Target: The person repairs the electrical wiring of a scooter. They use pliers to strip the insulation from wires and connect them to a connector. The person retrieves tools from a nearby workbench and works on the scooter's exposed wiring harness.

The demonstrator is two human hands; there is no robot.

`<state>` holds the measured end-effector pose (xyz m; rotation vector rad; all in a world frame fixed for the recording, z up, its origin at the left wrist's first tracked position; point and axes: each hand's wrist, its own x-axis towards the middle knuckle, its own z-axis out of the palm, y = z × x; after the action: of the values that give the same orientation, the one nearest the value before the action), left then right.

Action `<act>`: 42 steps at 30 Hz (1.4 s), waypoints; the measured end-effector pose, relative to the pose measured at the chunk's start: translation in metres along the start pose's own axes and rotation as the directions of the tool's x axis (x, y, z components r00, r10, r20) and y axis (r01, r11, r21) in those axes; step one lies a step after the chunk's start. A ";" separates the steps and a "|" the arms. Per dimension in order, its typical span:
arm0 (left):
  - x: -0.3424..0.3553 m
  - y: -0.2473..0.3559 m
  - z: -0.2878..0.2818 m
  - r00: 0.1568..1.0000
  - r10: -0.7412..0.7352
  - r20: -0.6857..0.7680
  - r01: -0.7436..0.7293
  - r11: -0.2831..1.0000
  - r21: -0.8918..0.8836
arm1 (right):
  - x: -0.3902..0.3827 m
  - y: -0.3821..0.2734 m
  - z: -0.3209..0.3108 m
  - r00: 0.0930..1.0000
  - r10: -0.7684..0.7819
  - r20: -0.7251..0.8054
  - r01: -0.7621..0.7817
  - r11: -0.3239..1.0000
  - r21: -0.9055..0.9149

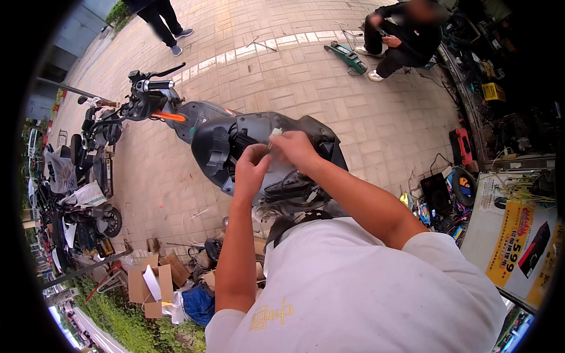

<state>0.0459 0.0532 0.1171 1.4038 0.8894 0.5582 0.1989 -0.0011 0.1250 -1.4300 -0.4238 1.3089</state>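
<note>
One small white piece [275,134] pinched in the right hand [296,150] above the scooter [256,123]; left hand [252,169] alongside, grip I can't tell; open cardboard box [136,287], white panel [152,283] inside!

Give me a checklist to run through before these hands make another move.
1. Small pale piece in the fingertips of the right hand: ok.
2. Left hand close beside the right: ok. Whether it grips anything: cannot tell.
3. Scooter beneath both hands: ok.
4. Seated person and standing person away from the scooter: ok.
5. Ground free of clutter: not ok; a cardboard box and a blue bag lie at lower left.
6. Piece undamaged: cannot tell, too small.
</note>
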 end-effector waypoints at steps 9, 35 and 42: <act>0.013 -0.003 0.004 0.998 0.063 -0.014 -0.064 0.986 -0.151 | -0.020 0.011 0.013 0.984 -0.073 -0.164 0.088 0.992 0.090; 0.017 -0.017 -0.038 0.956 -0.130 0.262 0.257 0.801 -0.540 | -0.010 0.012 0.059 0.920 -0.288 -0.266 0.239 0.950 -0.201; 0.019 -0.025 -0.038 0.946 -0.093 0.310 0.219 0.890 -0.400 | -0.017 0.016 0.042 0.968 -0.111 -0.225 0.114 0.993 0.001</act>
<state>0.0222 0.0880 0.0914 0.9648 0.5943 0.3858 0.1514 -0.0011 0.1280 -1.5002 -0.3387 1.0439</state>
